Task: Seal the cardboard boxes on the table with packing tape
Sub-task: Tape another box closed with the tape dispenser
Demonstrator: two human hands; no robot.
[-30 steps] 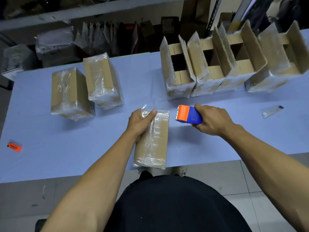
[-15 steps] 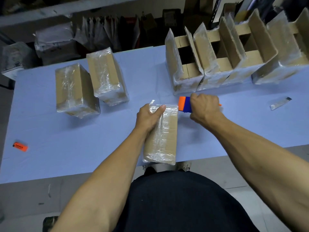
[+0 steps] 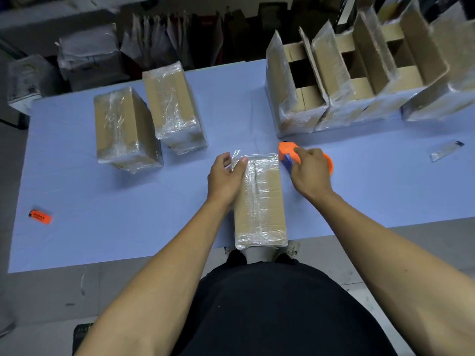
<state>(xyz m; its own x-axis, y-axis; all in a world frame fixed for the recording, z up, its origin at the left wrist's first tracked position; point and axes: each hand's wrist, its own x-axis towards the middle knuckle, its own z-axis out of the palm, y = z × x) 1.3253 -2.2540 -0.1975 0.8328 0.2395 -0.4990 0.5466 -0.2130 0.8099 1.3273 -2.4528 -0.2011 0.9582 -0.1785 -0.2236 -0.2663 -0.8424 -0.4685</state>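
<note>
A long brown cardboard box wrapped in clear shiny tape lies lengthwise at the near edge of the pale blue table, its near end level with or just past that edge. The left hand rests on the box's far left corner, thumb on top and fingers curled down the side, gripping it; a loose tail of clear tape sticks up just beyond the fingertips. The right hand is clenched around an orange and blue handheld tape dispenser, which sits just beside the box's far right corner, its orange head nearest the box. To the far left stand 2 sealed tape-wrapped cardboard boxes, side by side. Along the far right runs a row of open cardboard boxes with raised flaps. A small orange flat object lies near the table's left edge, and a small clear plastic strip lies at the right.
</note>
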